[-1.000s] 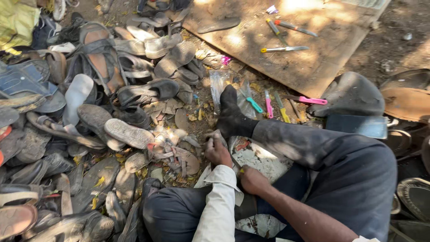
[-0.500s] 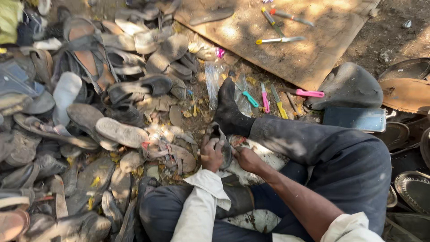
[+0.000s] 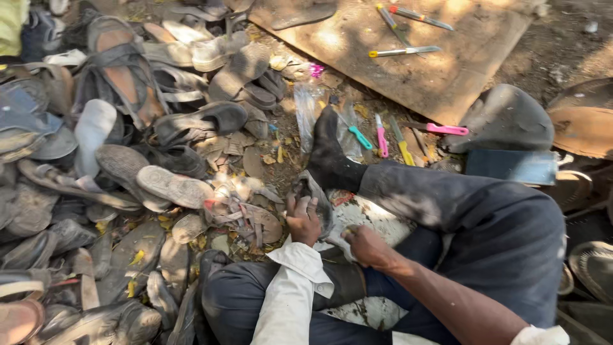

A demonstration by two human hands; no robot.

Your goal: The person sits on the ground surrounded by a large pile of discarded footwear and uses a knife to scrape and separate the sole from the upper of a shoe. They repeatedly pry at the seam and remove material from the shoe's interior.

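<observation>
I sit on the ground with my legs folded, dark trousers and a black sock (image 3: 329, 156) in view. My left hand (image 3: 302, 220), in a white sleeve, grips a worn grey shoe sole (image 3: 317, 195) held upright between my legs. My right hand (image 3: 365, 245) is closed on a small tool whose pale end touches the sole's lower edge; the tool is mostly hidden in the fist. A white sheet (image 3: 373, 217) lies under my hands.
A large heap of old sandals and shoes (image 3: 128, 160) fills the left side. A wooden board (image 3: 408, 57) with knives (image 3: 403, 51) lies ahead. Coloured-handled tools (image 3: 382, 137) lie by my foot. A grey block (image 3: 504, 121) and round soles sit to the right.
My right hand has come in from the right and closed against the sole beside my left hand. The camera has tilted down slightly.
</observation>
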